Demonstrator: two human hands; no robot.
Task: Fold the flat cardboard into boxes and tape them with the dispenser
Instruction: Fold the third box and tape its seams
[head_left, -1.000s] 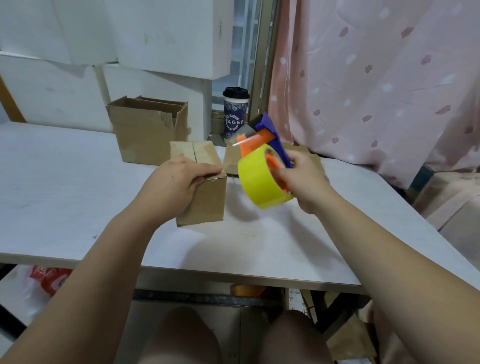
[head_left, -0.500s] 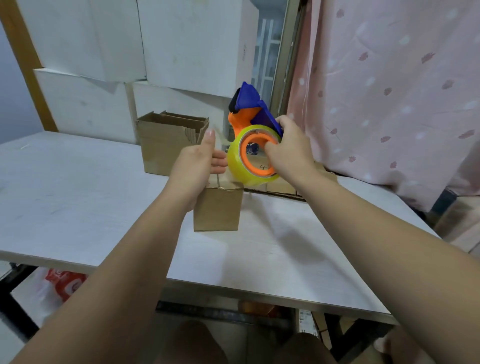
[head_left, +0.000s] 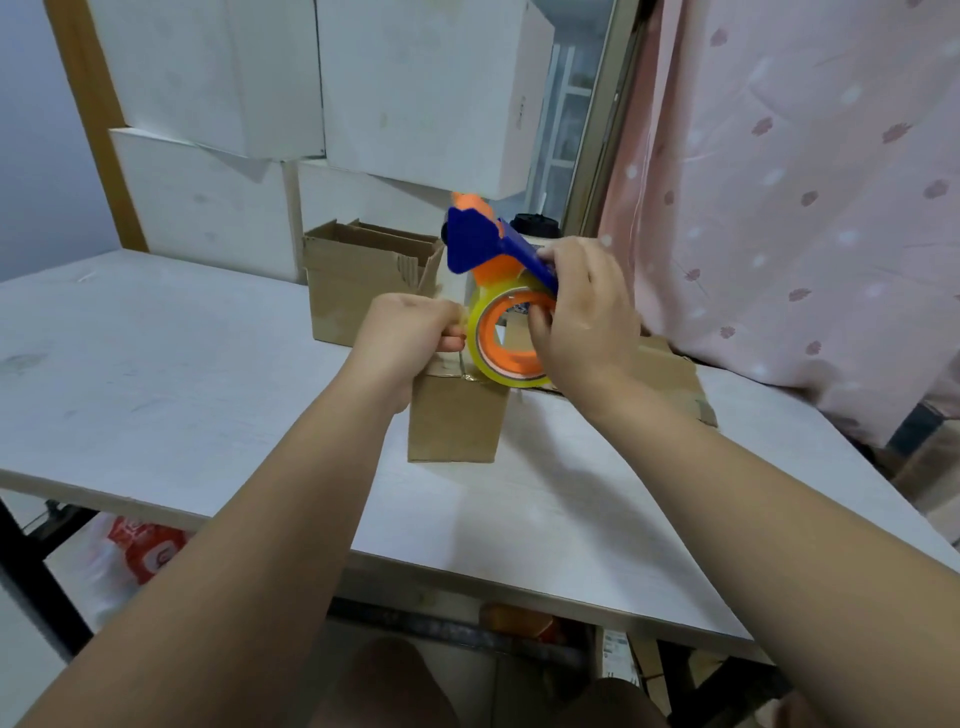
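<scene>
1. Curled now, my left hand (head_left: 410, 332) pinches the tape end (head_left: 460, 312) at the box (head_left: 454, 421) top, mid-worktop (head_left: 156, 364).
2. My right hand (head_left: 582, 322) grips the dispenser (head_left: 498, 249), whose roll touches the box just to the right.
3. Its seam (head_left: 460, 364) runs near-far; I should pull toward me.

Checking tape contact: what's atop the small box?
The tape dispenser, in the right hand, rests on the box's top right edge; the left hand grips and hides the left part.

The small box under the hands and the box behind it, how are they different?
The small box has its top flaps folded down; the back box stands open. The left hand and the tape dispenser touch the small box; no hand holds the back box. Both are brown cardboard on the table.
</scene>
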